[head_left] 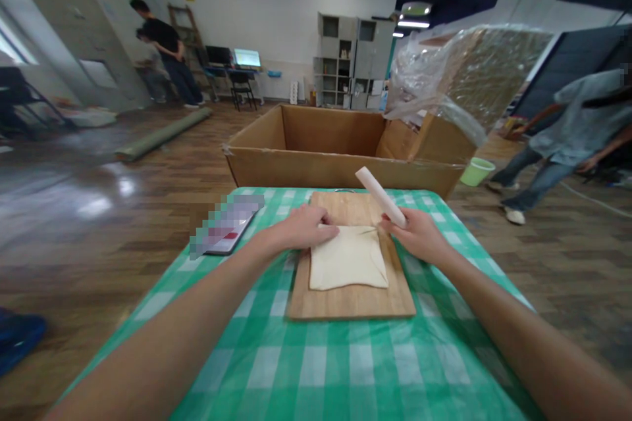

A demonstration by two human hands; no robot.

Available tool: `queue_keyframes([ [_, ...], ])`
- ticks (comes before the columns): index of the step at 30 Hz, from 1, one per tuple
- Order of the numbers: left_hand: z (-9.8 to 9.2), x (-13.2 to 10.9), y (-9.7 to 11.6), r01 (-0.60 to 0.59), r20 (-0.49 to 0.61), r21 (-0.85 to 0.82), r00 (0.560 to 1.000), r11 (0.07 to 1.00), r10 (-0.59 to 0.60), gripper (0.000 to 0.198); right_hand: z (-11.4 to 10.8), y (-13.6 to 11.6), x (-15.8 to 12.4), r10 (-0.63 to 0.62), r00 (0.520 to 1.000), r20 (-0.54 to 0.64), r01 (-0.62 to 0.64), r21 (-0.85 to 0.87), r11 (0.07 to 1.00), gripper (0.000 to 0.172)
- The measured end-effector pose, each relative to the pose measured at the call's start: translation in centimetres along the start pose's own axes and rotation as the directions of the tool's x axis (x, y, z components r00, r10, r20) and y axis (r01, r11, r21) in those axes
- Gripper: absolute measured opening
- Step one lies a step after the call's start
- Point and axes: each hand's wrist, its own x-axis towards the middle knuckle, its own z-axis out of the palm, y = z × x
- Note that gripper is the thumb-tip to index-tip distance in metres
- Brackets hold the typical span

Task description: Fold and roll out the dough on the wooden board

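A pale, roughly square sheet of dough (348, 260) lies flat on a wooden cutting board (351, 308). My left hand (307, 227) is at the dough's upper left corner, its thumb over the edge and its fingers curled in, closed on that edge. In my right hand (415, 231) is a white rolling pin (378, 192), tilted up and to the left, clear of the dough. The fingertips of that hand come close to the dough's upper right corner; whether they touch it I cannot tell. A small crease shows near that corner.
A green checked cloth (316, 375) covers the table. To the left of the board lies a phone-like device (230, 230), partly blurred out. Beyond the far edge stands a large cardboard box (340, 168). One person (563, 125) is at the right, others at the back left.
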Motion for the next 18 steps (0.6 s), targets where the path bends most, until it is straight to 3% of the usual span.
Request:
queue_keyframes([
  [5,-0.9,-0.4,1.0,-0.109,0.055,-0.138,0.992,0.984,0.118,0.035,-0.3,-0.9,-0.6,0.064,0.949,0.309,-0.181,0.368,0.912,0.043],
  [9,-1.5,-0.5,2.6,-0.163,-0.083,-0.169,0.985,0.972,0.151,0.030,0.3,-1.6,-0.6,0.116,0.923,0.366,-0.308,0.527,0.792,0.053],
  [12,-1.8,-0.6,3.9,-0.196,-0.255,-0.141,0.954,0.970,0.155,0.026,0.2,-2.4,0.1,0.163,0.955,0.248,-0.283,0.591,0.755,0.047],
  [15,-2.5,-1.1,4.7,-0.237,-0.452,-0.157,0.881,0.959,0.143,0.026,-1.0,-3.7,0.8,0.181,0.983,-0.042,-0.121,0.597,0.793,0.047],
  [17,-3.2,-1.6,4.8,-0.289,-0.514,-0.165,0.841,0.943,0.169,0.027,-1.9,-4.3,0.7,0.140,0.976,-0.169,-0.025,0.546,0.837,0.047],
  [18,-3.6,-1.8,4.7,-0.315,-0.495,-0.173,0.847,0.933,0.194,0.027,-2.1,-4.4,0.5,0.110,0.978,-0.178,-0.002,0.520,0.854,0.045],
])
